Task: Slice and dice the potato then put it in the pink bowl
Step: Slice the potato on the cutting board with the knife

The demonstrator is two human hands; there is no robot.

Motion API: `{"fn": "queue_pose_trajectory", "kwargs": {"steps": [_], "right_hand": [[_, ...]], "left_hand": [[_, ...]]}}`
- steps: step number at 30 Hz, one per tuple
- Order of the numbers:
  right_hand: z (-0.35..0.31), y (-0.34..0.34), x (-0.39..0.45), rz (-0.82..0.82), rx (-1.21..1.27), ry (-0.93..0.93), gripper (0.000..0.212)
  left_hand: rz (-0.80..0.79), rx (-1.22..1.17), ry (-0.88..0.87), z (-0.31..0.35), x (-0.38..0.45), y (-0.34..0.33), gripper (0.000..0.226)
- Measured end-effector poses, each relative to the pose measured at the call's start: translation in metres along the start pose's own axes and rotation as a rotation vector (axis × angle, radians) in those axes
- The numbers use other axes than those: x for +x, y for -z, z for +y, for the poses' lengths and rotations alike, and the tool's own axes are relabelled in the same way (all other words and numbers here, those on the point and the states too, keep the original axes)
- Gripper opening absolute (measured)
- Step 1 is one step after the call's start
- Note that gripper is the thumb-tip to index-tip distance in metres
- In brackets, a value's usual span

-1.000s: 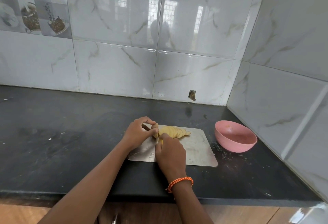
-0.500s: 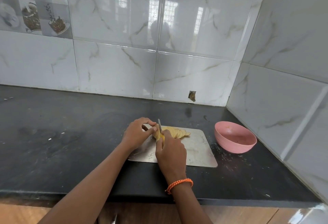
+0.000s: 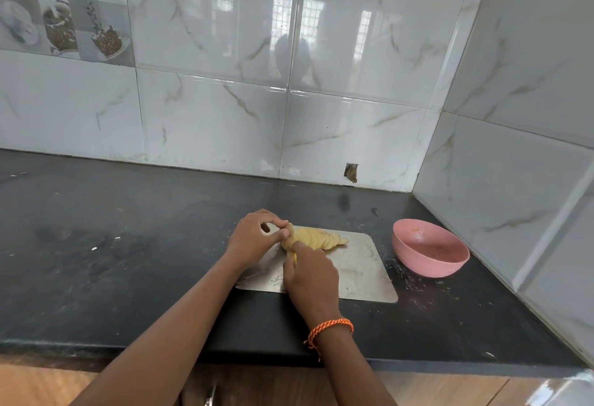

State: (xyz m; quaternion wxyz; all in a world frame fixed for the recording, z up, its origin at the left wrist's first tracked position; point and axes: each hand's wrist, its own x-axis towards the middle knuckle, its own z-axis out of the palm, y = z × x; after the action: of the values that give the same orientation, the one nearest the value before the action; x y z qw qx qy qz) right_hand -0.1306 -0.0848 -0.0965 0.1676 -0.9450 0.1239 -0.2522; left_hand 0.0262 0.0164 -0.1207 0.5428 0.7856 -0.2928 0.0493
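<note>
A black counter [image 3: 128, 261] runs into a corner of white marble tiles. On the steel board [image 3: 360, 274], the left hand [image 3: 254, 241] pinches the uncut end of the potato [image 3: 308, 238]. Its slices fan away rightward. The right hand [image 3: 308, 277] curls round a yellow knife handle [image 3: 293, 258], just beside that pinch. The pink bowl [image 3: 429, 256] stands apart, further right.

Left hand [image 3: 255, 238]: fingers curled, thumb and fingertips pinching the uncut end of the potato [image 3: 313, 238], forearm reaching in from the lower left. Right hand [image 3: 310, 274]: just nearer than the potato, back of the hand up, fingers curled round a yellow handle [image 3: 293, 257], index finger extended onto the potato; orange braided band at the wrist.
</note>
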Motion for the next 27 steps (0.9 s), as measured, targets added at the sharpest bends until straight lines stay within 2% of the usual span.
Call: {"fn": "queue_pose_trajectory", "kwargs": {"steps": [3, 10, 21, 27], "right_hand": [[0.001, -0.001, 0.001, 0.033, -0.011, -0.039, 0.025], [-0.004, 0.007, -0.003, 0.150, 0.006, -0.045, 0.030], [0.001, -0.001, 0.003, 0.084, 0.125, -0.010, 0.023], [0.000, -0.002, 0.003, 0.010, 0.089, -0.007, 0.028]], "left_hand": [[-0.008, 0.002, 0.007, 0.001, -0.001, 0.001, 0.012], [0.003, 0.037, 0.005, 0.002, 0.000, 0.002, 0.010], [0.027, 0.006, 0.021, 0.000, -0.001, 0.002, 0.009], [0.023, 0.003, 0.024, 0.002, -0.003, 0.004, 0.008]]}}
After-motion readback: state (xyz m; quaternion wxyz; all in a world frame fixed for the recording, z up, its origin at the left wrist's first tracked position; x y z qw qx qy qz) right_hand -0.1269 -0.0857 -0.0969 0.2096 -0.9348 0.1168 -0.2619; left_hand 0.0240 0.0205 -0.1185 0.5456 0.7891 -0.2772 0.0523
